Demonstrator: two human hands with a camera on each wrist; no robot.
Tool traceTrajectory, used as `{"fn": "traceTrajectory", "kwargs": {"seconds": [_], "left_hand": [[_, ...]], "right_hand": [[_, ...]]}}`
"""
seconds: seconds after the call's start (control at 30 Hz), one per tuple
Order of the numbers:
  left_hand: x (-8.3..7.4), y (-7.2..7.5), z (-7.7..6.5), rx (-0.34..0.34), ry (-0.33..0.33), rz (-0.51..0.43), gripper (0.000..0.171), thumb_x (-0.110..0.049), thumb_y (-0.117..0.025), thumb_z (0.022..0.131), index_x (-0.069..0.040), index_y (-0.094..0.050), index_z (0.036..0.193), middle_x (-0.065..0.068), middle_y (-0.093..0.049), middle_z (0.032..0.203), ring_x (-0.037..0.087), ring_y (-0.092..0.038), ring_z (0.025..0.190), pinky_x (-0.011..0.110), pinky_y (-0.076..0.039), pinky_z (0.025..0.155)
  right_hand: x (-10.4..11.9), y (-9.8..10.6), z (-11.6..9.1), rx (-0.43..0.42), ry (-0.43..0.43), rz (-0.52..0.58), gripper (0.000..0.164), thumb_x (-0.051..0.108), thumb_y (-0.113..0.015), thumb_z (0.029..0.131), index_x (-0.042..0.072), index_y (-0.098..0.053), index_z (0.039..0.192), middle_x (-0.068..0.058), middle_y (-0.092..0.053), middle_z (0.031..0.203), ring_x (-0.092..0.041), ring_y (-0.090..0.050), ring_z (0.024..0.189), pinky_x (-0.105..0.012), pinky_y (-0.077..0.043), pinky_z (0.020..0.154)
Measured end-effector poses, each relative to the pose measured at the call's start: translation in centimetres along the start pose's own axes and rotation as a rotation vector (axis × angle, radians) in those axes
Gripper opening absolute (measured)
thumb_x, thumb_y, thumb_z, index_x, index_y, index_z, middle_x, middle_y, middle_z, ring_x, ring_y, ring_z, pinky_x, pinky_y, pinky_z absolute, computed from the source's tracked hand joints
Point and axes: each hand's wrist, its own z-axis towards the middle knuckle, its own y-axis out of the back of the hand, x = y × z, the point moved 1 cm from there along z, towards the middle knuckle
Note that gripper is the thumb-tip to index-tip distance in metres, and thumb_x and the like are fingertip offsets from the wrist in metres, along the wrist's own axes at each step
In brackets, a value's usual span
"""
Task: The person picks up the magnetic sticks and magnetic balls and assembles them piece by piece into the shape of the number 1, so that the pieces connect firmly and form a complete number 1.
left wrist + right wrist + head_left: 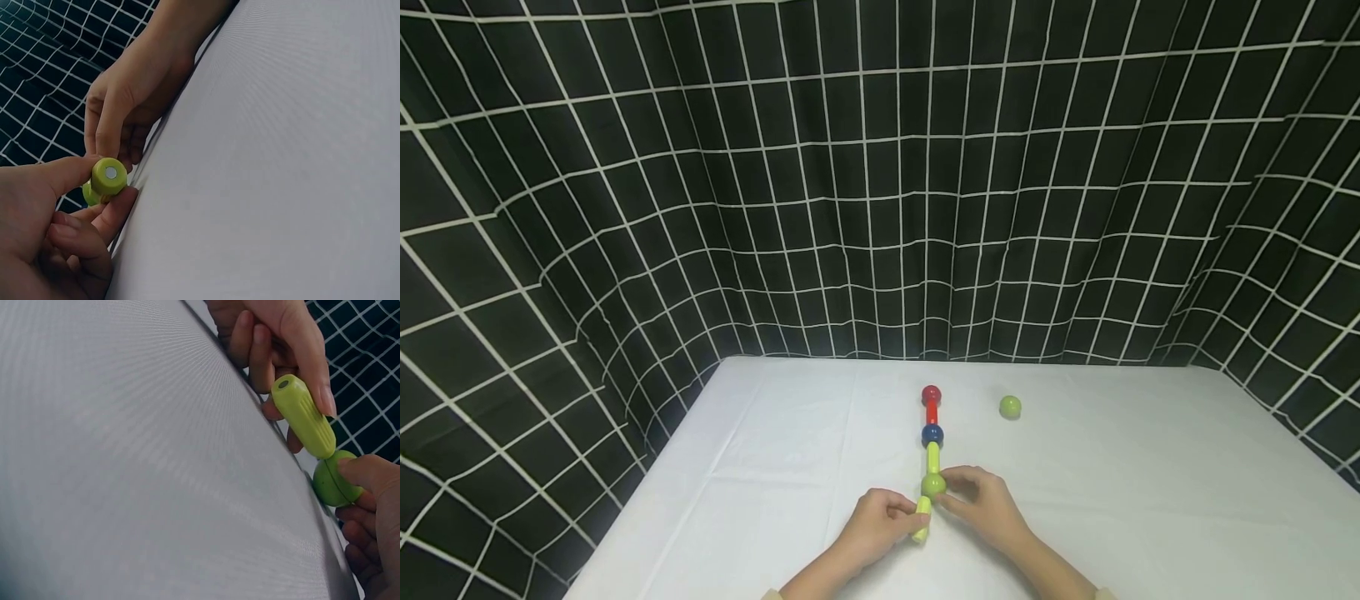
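My left hand (pixel 880 525) pinches a yellow-green rod (pixel 922 520) between thumb and fingers. A round metallic disc shows in the rod's end in the left wrist view. My right hand (pixel 988 504) holds a green ball (pixel 933 486) from its right side. In the right wrist view the far end of the ridged rod (pixel 305 419) meets the ball (pixel 334 480), touching or nearly so. Beyond the ball a line runs away from me: another yellow-green rod (pixel 933 457), a blue ball (pixel 932 434), a red rod (pixel 932 412) and a red ball (pixel 931 394).
A loose green ball (pixel 1011 407) lies on the table to the right of the line. White cloth covers the table (pixel 790 450). Behind and at both sides hangs a black curtain (pixel 865 208) with a white grid.
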Motion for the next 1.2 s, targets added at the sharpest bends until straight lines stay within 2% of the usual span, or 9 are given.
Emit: {"fn": "traceTrajectory", "kwargs": {"seconds": [0.6, 1.0, 1.2], "left_hand": [[-0.05, -0.30, 0.12, -0.037, -0.008, 0.036, 0.027, -0.030, -0.073, 0.077, -0.004, -0.070, 0.084, -0.001, -0.062, 0.060, 0.008, -0.053, 0.054, 0.021, -0.041, 0.051], [-0.29, -0.20, 0.11, -0.031, -0.013, 0.047, 0.027, -0.030, -0.071, 0.079, -0.004, -0.070, 0.084, -0.002, -0.060, 0.057, 0.007, -0.050, 0.051, 0.019, -0.040, 0.050], [-0.39, -0.58, 0.07, -0.031, -0.032, 0.065, 0.026, -0.029, -0.071, 0.079, -0.003, -0.069, 0.082, -0.001, -0.062, 0.059, 0.006, -0.053, 0.052, 0.019, -0.042, 0.051]], "right_hand": [[0.25, 0.10, -0.16, -0.004, -0.005, 0.011, 0.031, 0.026, -0.078, 0.073, 0.014, -0.068, 0.100, 0.000, -0.070, 0.100, -0.023, -0.063, 0.103, -0.045, -0.047, 0.092], [0.31, 0.04, -0.15, 0.002, -0.013, 0.009, 0.031, 0.027, -0.077, 0.073, 0.014, -0.068, 0.100, 0.000, -0.070, 0.100, -0.023, -0.062, 0.103, -0.044, -0.048, 0.091], [0.29, 0.02, -0.08, 0.005, -0.025, 0.019, 0.030, 0.027, -0.077, 0.074, 0.016, -0.068, 0.100, 0.001, -0.070, 0.100, -0.022, -0.062, 0.104, -0.043, -0.048, 0.092]]}}
